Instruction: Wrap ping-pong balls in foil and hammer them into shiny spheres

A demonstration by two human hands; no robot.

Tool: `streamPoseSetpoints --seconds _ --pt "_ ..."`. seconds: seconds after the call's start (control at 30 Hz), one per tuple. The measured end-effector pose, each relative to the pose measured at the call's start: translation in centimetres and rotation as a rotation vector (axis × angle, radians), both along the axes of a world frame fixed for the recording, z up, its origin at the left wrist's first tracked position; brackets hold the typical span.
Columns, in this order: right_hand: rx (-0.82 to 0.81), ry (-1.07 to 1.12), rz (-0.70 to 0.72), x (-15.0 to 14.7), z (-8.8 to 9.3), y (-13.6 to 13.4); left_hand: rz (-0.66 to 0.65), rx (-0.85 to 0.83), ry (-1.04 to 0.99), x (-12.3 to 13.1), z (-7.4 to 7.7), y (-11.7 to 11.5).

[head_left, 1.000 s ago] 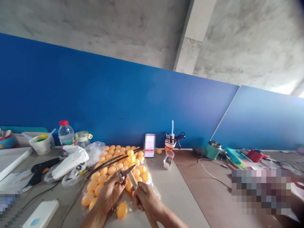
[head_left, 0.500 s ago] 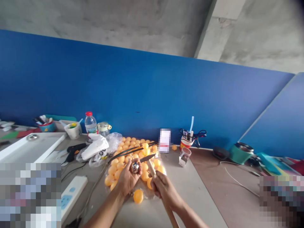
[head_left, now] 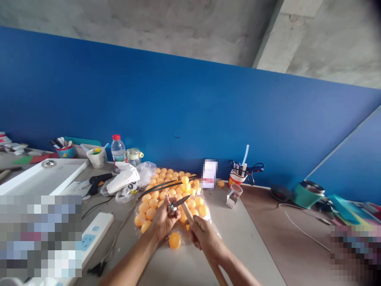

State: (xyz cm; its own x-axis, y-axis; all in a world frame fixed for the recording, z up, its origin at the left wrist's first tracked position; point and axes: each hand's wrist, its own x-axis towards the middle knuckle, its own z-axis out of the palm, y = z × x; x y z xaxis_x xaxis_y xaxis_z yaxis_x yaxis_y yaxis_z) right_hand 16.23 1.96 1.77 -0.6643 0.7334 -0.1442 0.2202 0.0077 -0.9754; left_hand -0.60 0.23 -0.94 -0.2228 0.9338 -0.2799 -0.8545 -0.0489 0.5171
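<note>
Both busy: left hand [head_left: 163, 221] curled round a shiny ball [head_left: 171, 209], right [head_left: 204, 235] gripping a wooden-handled tool [head_left: 187, 212], probably lining up, so steadiness next.

You've got a shiny silver rounded metal piece [head_left: 172, 209] sitting in your left hand [head_left: 163, 221], fingers curled about it, its upper side showing and mottled with reflections. Your right hand [head_left: 203, 234] grips a hammer-like tool with a pale wooden handle and a dark metal head [head_left: 187, 211]. Its handle slants up and leftward past your fist, lower end running toward you. The head sits crosswise, narrow tip pointing right and a bit up, other end right by the silver piece (can't tell if they touch).
</note>
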Motion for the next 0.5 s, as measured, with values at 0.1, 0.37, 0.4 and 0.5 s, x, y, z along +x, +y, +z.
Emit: streamPoseSetpoints --seconds 0.1,0.37,0.4,0.5 --pt "0.017 0.049 -0.038 0.2 0.6 0.3 -0.001 0.046 -0.006 -0.2 0.2 0.0" --pt "0.426 -0.143 -0.227 2.1 0.5 4.1 -0.051 0.098 -0.145 -1.1 -0.1 0.3" --pt "0.498 -0.183 -0.252 2.3 0.1 4.8 -0.062 0.119 -0.133 -1.1 -0.2 0.2" --pt "0.596 -0.283 -0.321 3.0 -1.2 6.7 -0.092 0.147 -0.088 -0.9 -0.6 0.1"
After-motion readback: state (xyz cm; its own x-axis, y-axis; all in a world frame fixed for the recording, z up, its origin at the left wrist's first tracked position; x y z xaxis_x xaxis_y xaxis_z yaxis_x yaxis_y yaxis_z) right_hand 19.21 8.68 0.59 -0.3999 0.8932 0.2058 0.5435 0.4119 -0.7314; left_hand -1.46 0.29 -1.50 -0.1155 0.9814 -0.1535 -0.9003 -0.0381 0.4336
